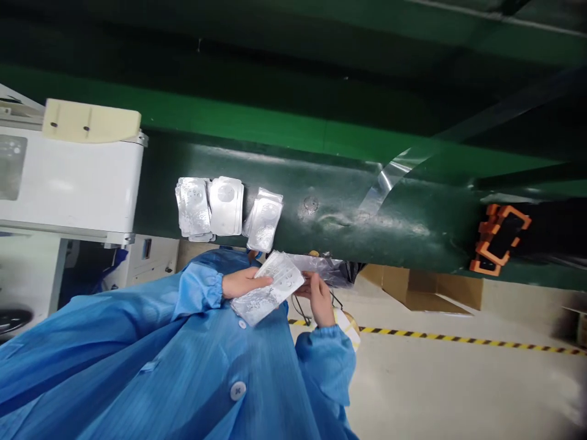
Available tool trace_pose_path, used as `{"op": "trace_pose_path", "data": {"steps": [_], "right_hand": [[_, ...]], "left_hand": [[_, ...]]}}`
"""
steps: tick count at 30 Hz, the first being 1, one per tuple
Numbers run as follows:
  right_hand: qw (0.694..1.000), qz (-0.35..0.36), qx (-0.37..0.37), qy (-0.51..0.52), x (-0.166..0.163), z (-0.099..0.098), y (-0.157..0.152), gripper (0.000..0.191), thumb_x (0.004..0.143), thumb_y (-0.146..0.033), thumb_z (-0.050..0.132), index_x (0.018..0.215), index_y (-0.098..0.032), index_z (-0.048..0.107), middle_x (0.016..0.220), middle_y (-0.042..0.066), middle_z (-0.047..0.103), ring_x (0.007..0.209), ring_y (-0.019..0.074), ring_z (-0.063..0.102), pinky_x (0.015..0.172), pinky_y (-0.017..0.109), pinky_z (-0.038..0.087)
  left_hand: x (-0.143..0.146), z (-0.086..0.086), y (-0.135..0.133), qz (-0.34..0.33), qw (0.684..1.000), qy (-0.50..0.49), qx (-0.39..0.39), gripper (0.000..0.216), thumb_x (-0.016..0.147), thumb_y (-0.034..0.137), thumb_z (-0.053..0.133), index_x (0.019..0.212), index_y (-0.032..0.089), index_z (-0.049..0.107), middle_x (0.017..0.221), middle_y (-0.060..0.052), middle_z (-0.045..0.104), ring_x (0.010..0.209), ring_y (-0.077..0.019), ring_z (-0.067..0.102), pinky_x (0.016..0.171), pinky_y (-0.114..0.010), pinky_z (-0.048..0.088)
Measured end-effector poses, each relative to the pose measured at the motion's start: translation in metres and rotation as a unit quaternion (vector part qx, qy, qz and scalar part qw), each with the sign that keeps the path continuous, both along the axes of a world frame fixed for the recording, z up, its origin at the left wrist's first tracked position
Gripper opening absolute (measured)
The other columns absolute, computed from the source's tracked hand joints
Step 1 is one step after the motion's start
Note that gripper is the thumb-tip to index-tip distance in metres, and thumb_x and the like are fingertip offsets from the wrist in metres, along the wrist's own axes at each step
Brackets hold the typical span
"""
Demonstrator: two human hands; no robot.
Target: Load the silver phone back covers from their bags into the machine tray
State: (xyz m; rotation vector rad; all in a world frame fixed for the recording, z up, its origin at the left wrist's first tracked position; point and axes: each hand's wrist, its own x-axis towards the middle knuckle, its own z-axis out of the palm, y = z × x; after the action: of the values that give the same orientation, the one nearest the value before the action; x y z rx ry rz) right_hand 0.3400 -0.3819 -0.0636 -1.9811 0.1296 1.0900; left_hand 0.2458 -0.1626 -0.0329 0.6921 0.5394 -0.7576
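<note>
My left hand (243,282) and my right hand (318,299) both grip a clear plastic blister pack (268,288) held just below the edge of a dark green table (348,214). The left hand's thumb lies on the pack's left side and the right hand's fingers close on its right end. Three stacks of similar clear packs (224,208) lie on the table just above my hands. Both arms wear blue coat sleeves (197,287).
A white machine (68,177) with a cream block on top stands at the left. An orange and black tool (502,235) lies at the table's right. A crumpled clear bag (321,266), cardboard boxes (413,290) and a yellow-black floor stripe (458,338) lie beyond the hands.
</note>
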Motion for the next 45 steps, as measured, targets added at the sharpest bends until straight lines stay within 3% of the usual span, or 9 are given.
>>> {"op": "trace_pose_path", "data": {"steps": [5, 9, 17, 22, 26, 31, 35, 40, 45], "right_hand": [[0.984, 0.059, 0.101, -0.131, -0.007, 0.071, 0.045, 0.037, 0.083, -0.055, 0.061, 0.093, -0.019, 0.067, 0.07, 0.001, 0.065, 0.056, 0.0145, 0.053, 0.052, 0.024, 0.044], [0.976, 0.097, 0.116, -0.155, -0.002, 0.089, 0.082, 0.04, 0.085, -0.051, 0.061, 0.104, -0.017, 0.065, 0.073, 0.001, 0.067, 0.052, 0.012, 0.05, 0.048, 0.023, 0.039], [0.955, 0.212, 0.138, -0.157, -0.006, 0.13, 0.165, 0.037, 0.085, -0.052, 0.062, 0.103, -0.019, 0.061, 0.073, 0.001, 0.067, 0.056, 0.0148, 0.059, 0.05, 0.024, 0.046], [0.903, 0.325, 0.175, -0.221, 0.002, 0.17, 0.24, 0.035, 0.091, -0.049, 0.052, 0.087, -0.017, 0.066, 0.069, 0.001, 0.06, 0.061, 0.0135, 0.054, 0.055, 0.023, 0.044], [0.857, 0.426, 0.197, -0.215, 0.006, 0.192, 0.324, 0.034, 0.085, -0.046, 0.06, 0.075, -0.015, 0.07, 0.07, 0.003, 0.064, 0.068, 0.0159, 0.055, 0.061, 0.025, 0.043], [0.778, 0.544, 0.236, -0.208, -0.036, 0.204, 0.435, 0.032, 0.083, -0.046, 0.063, 0.079, -0.016, 0.072, 0.075, 0.004, 0.068, 0.07, 0.0178, 0.058, 0.065, 0.028, 0.045], [0.72, 0.609, 0.263, -0.203, -0.095, 0.199, 0.489, 0.027, 0.079, -0.044, 0.07, 0.074, -0.018, 0.066, 0.072, 0.002, 0.064, 0.067, 0.0153, 0.056, 0.063, 0.027, 0.045], [0.732, 0.638, 0.24, -0.007, -0.137, 0.184, 0.514, 0.038, 0.066, -0.047, 0.081, 0.081, -0.019, 0.06, 0.064, -0.004, 0.057, 0.058, 0.0111, 0.051, 0.056, 0.025, 0.044], [0.733, 0.645, 0.215, 0.025, -0.132, 0.187, 0.512, 0.04, 0.063, -0.047, 0.083, 0.081, -0.017, 0.064, 0.067, -0.001, 0.061, 0.06, 0.0111, 0.054, 0.059, 0.025, 0.044]], "left_hand": [[-0.005, 0.029, 0.017, 0.051, 0.989, -0.037, 0.134, 0.054, 0.069, 0.056, 0.077, 0.095, 0.009, 0.073, 0.087, -0.009, 0.074, 0.081, -0.0223, 0.067, 0.074, -0.029, 0.051], [-0.018, 0.044, 0.038, 0.13, 0.977, 0.007, 0.169, 0.06, 0.07, 0.063, 0.072, 0.096, 0.01, 0.073, 0.085, -0.009, 0.074, 0.076, -0.0222, 0.068, 0.071, -0.03, 0.051], [-0.073, 0.063, 0.095, 0.271, 0.945, -0.119, 0.141, 0.065, 0.069, 0.05, 0.08, 0.119, 0.012, 0.064, 0.108, -0.012, 0.072, 0.097, -0.0245, 0.066, 0.085, -0.034, 0.05], [-0.112, 0.067, 0.14, 0.246, 0.928, -0.229, 0.161, 0.061, 0.068, 0.044, 0.082, 0.117, 0.014, 0.064, 0.105, -0.01, 0.072, 0.095, -0.0234, 0.065, 0.086, -0.034, 0.05], [-0.149, 0.07, 0.176, 0.304, 0.887, -0.273, 0.213, 0.057, 0.069, 0.047, 0.08, 0.113, 0.014, 0.066, 0.1, -0.009, 0.072, 0.092, -0.0237, 0.065, 0.084, -0.033, 0.051], [-0.211, 0.074, 0.211, 0.426, 0.825, -0.263, 0.262, 0.056, 0.071, 0.042, 0.081, 0.116, 0.013, 0.063, 0.098, -0.009, 0.071, 0.088, -0.0219, 0.065, 0.08, -0.032, 0.052], [-0.264, 0.078, 0.224, 0.489, 0.781, -0.222, 0.318, 0.056, 0.07, 0.037, 0.082, 0.116, 0.014, 0.062, 0.101, -0.008, 0.07, 0.092, -0.022, 0.064, 0.083, -0.033, 0.051], [-0.304, 0.079, 0.226, 0.466, 0.789, -0.194, 0.351, 0.048, 0.069, 0.042, 0.082, 0.103, 0.013, 0.065, 0.093, -0.006, 0.068, 0.086, -0.0205, 0.062, 0.08, -0.031, 0.051], [-0.305, 0.078, 0.236, 0.442, 0.802, -0.198, 0.35, 0.053, 0.067, 0.045, 0.082, 0.105, 0.011, 0.064, 0.092, -0.005, 0.067, 0.085, -0.0186, 0.059, 0.079, -0.028, 0.05]]}}
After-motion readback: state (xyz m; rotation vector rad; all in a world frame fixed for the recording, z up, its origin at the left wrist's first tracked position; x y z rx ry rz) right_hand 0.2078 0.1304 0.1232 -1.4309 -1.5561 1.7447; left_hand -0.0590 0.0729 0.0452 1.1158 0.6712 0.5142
